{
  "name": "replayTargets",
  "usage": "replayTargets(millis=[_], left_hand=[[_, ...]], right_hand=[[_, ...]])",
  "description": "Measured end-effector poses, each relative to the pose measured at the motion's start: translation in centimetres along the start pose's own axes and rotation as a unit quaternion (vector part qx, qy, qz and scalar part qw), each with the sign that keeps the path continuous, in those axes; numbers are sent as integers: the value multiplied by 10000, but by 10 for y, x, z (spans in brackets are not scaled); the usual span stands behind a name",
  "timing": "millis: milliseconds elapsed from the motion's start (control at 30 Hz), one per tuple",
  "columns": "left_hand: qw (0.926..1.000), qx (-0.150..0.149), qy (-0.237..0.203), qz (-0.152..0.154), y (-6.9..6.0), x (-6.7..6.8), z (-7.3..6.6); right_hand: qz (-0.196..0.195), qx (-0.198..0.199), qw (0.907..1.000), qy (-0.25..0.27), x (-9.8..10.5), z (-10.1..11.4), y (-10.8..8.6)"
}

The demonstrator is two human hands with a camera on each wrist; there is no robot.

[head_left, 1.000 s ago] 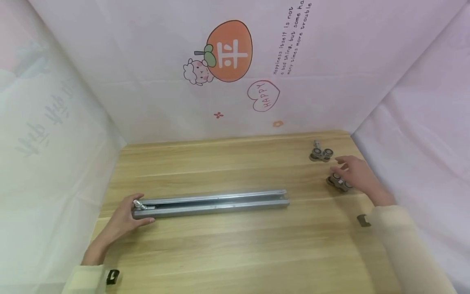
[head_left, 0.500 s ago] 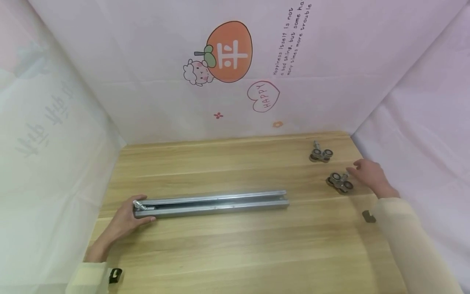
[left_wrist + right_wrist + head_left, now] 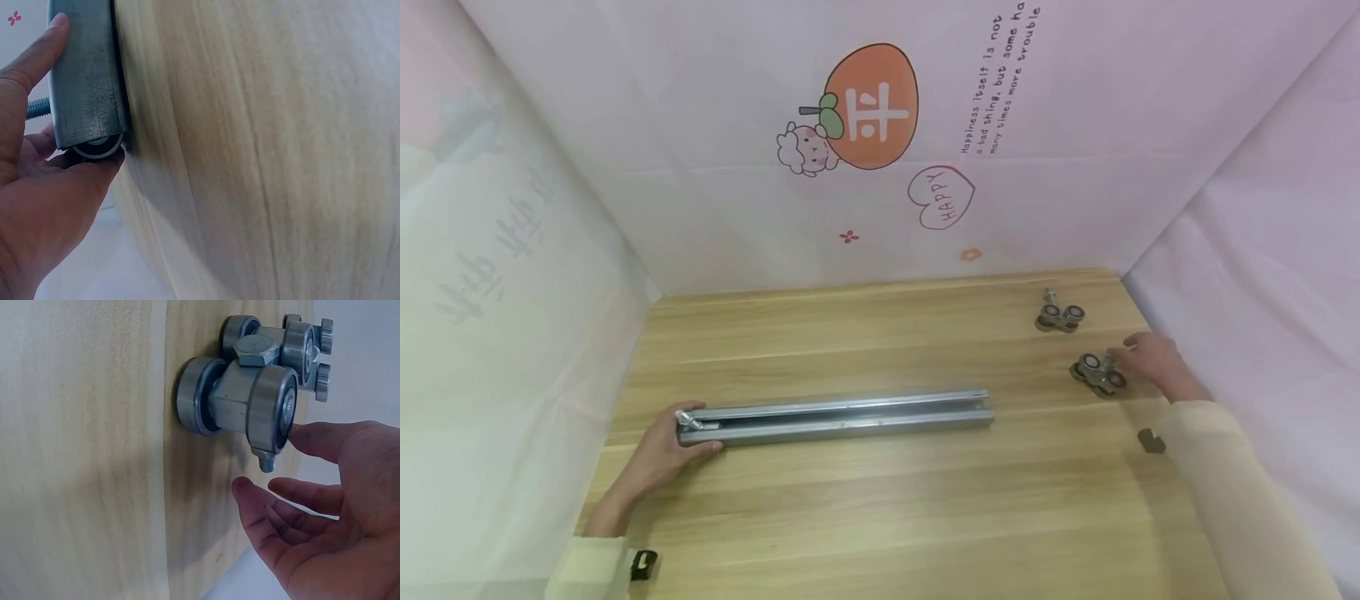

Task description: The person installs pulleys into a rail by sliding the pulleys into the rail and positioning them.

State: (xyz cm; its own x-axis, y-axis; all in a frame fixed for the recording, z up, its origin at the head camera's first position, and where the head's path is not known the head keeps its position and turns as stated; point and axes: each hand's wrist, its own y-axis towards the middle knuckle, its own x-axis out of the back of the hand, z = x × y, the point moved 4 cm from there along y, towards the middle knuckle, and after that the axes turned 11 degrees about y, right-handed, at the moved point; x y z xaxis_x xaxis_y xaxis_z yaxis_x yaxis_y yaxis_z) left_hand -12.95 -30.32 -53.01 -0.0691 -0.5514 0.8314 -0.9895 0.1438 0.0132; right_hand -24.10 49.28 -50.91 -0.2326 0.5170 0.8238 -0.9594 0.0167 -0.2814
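In the head view, my left hand (image 3: 658, 454) grips the left end of a grey metal channel rail (image 3: 850, 425), thumb on the near side. A threaded bolt (image 3: 39, 108) sticks out of the rail's slot there, and a wheel (image 3: 99, 147) shows at its end in the left wrist view. At the right, my right hand (image 3: 1153, 364) is at a four-wheeled roller trolley (image 3: 1097, 375) lying on the table. In the right wrist view its thumb and fingers (image 3: 253, 500) stand apart near the trolley's bolt (image 3: 267, 464); the thumb tip lies beside a wheel.
Another roller trolley (image 3: 1060, 318) lies farther back on the wooden table (image 3: 887, 508), its bolt pointing away. Printed cloth walls (image 3: 737, 208) enclose the back and both sides. The right wall stands close to my right hand.
My right hand has drawn back rightward from above the nearer trolley to its bolt end, then shifted slightly in. The trolley's bolt is now exposed. My left hand keeps its grip.
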Motion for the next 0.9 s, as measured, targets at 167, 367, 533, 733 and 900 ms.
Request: replayTargets(millis=[167,367,533,733,900], left_hand=[[10000,-24,-17,-19,1,-1,-1],[9999,-56,-63,-85,-1,-1,-2],[9995,-217,-124,-200,-2,-2,-3],[9995,-168,-231,-98,-3,-4,-2],[9995,1,-320,41,-3,-4,0]], right_hand=[[204,-143,9997,57,-4,-2,2],[137,-50,9999,47,-5,3,4],[20,32,10000,-12,-6,7,5],[-87,68,9999,104,-8,8,5],[-109,-41,9997,231,-11,3,7]])
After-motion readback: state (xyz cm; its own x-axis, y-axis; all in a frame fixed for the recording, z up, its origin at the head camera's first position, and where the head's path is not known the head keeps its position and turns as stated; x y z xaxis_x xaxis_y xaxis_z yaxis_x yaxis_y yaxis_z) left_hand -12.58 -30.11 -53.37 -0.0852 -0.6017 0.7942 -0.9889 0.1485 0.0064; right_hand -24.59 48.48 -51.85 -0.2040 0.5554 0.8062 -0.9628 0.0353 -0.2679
